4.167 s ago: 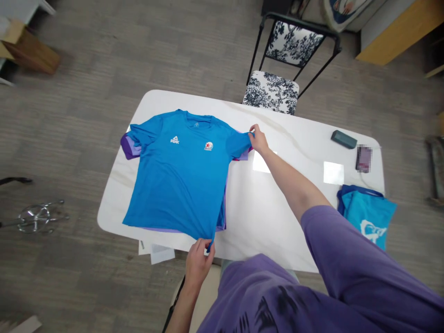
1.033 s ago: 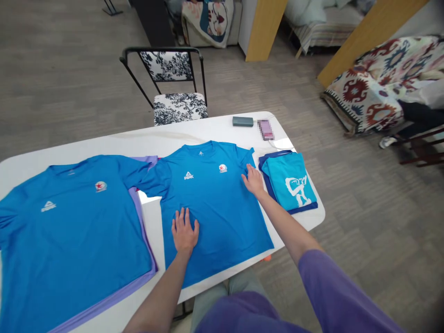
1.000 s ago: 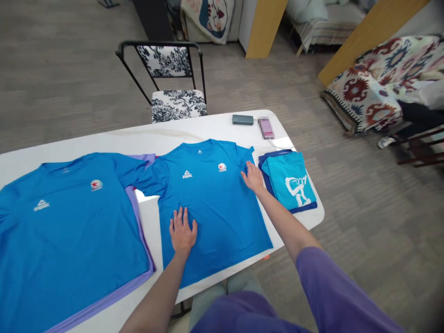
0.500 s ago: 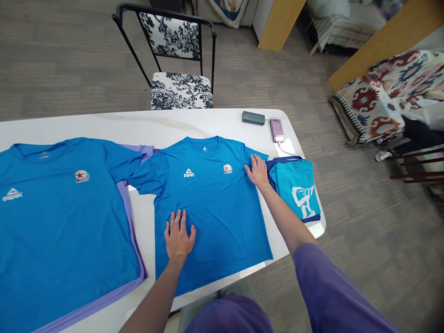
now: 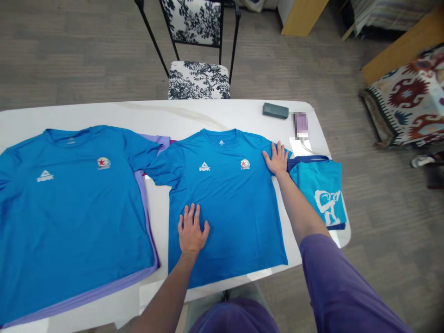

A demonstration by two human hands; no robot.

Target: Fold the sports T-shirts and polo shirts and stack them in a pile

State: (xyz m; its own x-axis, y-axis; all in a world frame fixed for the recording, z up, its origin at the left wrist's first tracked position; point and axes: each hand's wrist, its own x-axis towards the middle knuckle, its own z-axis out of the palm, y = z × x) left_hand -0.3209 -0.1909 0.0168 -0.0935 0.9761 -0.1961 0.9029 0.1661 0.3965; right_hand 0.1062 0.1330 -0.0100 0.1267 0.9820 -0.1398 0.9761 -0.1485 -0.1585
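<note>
A blue T-shirt [image 5: 229,208] with a white PEAK logo and a round badge lies spread flat, front up, in front of me. My left hand [image 5: 192,231] rests palm down on its lower left part, fingers apart. On the sleeve at the right lies my right hand [image 5: 277,159], flat with fingers spread. Another blue T-shirt [image 5: 76,222] is laid out to the left, on top of a lavender garment [image 5: 114,289] whose edge shows. The sleeves of the two blue shirts overlap.
The white table [image 5: 104,111] carries a folded turquoise garment [image 5: 312,180] at its right end. A dark grey case [image 5: 275,110] and a pixelated phone [image 5: 300,124] with a cable lie behind it. A patterned chair [image 5: 199,79] stands across the table.
The view has shifted, so the table and shirts appear farther right and the left shirt shows more fully. Both hands keep their places on the nearer blue T-shirt.
</note>
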